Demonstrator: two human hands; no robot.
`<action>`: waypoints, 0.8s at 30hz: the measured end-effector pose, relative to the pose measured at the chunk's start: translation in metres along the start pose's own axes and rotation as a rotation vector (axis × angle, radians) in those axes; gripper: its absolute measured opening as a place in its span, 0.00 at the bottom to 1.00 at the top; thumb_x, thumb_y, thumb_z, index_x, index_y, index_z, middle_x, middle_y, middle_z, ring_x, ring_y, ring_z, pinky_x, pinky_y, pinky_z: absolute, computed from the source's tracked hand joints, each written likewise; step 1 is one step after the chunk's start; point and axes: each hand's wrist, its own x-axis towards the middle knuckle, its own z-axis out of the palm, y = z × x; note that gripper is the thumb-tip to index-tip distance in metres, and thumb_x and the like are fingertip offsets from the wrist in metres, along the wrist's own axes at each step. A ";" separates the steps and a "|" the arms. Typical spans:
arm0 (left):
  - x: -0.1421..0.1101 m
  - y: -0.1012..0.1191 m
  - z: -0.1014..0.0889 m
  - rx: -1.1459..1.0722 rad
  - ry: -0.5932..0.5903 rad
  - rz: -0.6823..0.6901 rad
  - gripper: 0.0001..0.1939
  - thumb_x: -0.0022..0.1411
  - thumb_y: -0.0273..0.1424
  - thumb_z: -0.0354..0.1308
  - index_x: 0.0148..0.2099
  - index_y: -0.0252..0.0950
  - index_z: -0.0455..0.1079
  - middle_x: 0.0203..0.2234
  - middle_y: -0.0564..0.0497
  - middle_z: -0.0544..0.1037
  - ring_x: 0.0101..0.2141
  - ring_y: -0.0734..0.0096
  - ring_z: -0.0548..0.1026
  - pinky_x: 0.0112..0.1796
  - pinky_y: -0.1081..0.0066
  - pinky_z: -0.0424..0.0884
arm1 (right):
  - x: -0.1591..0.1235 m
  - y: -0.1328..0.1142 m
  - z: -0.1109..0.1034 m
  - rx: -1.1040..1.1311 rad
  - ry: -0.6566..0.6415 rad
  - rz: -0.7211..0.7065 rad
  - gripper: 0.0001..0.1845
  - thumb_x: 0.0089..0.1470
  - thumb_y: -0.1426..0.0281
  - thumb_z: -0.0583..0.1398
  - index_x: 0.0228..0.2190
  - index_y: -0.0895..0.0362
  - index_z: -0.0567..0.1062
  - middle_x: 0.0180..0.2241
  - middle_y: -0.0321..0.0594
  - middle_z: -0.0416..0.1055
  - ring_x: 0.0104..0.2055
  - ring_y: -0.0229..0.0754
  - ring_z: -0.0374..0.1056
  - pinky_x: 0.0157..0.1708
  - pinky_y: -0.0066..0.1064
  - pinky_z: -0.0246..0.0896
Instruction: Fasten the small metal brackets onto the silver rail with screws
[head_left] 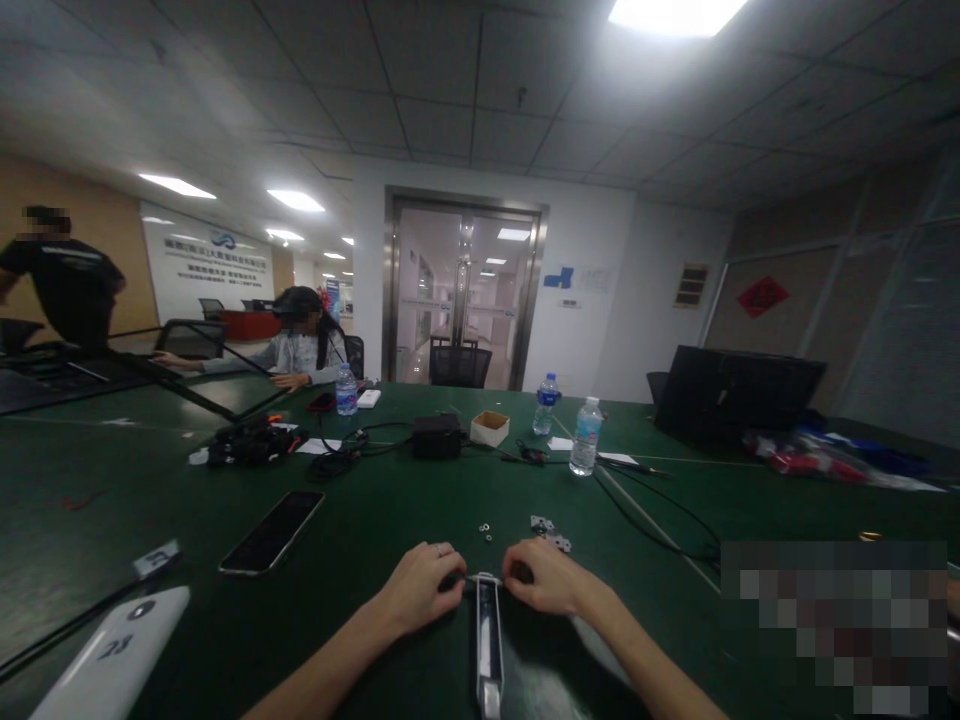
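A long, narrow silver channel-shaped part (pixel 489 630) lies on the green table in front of me, pointing away. My left hand (pixel 421 588) is closed at the left of its far end, thumb and fingers pinched together. From the other side, my right hand (pixel 546 577) curls its fingers close to the same end. What either pinch holds is too small to make out. Just beyond the hands lie several small metal nuts (pixel 486 532). Small grey metal pieces (pixel 551 533) rest past my right hand.
A phone (pixel 273 532) and a white device marked 28 (pixel 112 655) lie to the left. Farther back are a black box (pixel 438 437), a small open carton (pixel 490 429), cables and water bottles (pixel 586 437). A seated person (pixel 304 340) reaches over the table at back left.
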 end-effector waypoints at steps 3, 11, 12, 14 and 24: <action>0.000 0.001 -0.001 0.004 0.000 0.001 0.07 0.64 0.31 0.54 0.43 0.39 0.72 0.38 0.52 0.75 0.35 0.70 0.72 0.37 0.71 0.63 | 0.001 -0.001 0.002 -0.003 0.008 -0.018 0.11 0.52 0.71 0.56 0.32 0.58 0.78 0.30 0.39 0.76 0.30 0.38 0.69 0.29 0.24 0.57; 0.001 0.002 0.000 0.012 -0.004 -0.003 0.07 0.64 0.30 0.54 0.43 0.39 0.72 0.38 0.52 0.76 0.35 0.69 0.72 0.37 0.71 0.64 | 0.001 0.002 0.005 -0.015 0.011 -0.011 0.10 0.53 0.71 0.56 0.33 0.58 0.78 0.30 0.39 0.75 0.30 0.38 0.68 0.29 0.25 0.56; 0.001 0.002 0.001 0.015 -0.002 -0.001 0.07 0.64 0.30 0.54 0.43 0.38 0.72 0.37 0.52 0.76 0.36 0.69 0.72 0.37 0.71 0.64 | 0.001 0.002 0.005 -0.015 0.010 -0.009 0.10 0.54 0.71 0.56 0.33 0.58 0.78 0.30 0.39 0.75 0.30 0.38 0.68 0.29 0.25 0.56; 0.001 0.001 0.002 0.018 0.000 0.001 0.06 0.64 0.30 0.54 0.41 0.38 0.71 0.36 0.52 0.75 0.36 0.68 0.72 0.37 0.71 0.64 | 0.001 0.002 0.004 -0.011 0.005 -0.008 0.10 0.54 0.71 0.55 0.33 0.58 0.77 0.30 0.39 0.75 0.30 0.38 0.68 0.29 0.24 0.56; 0.001 0.000 0.002 -0.009 -0.024 -0.010 0.08 0.66 0.32 0.51 0.41 0.38 0.70 0.36 0.51 0.75 0.36 0.68 0.72 0.36 0.71 0.64 | 0.001 0.000 0.004 0.011 -0.004 -0.010 0.10 0.53 0.71 0.56 0.33 0.58 0.78 0.30 0.39 0.75 0.30 0.38 0.68 0.29 0.24 0.57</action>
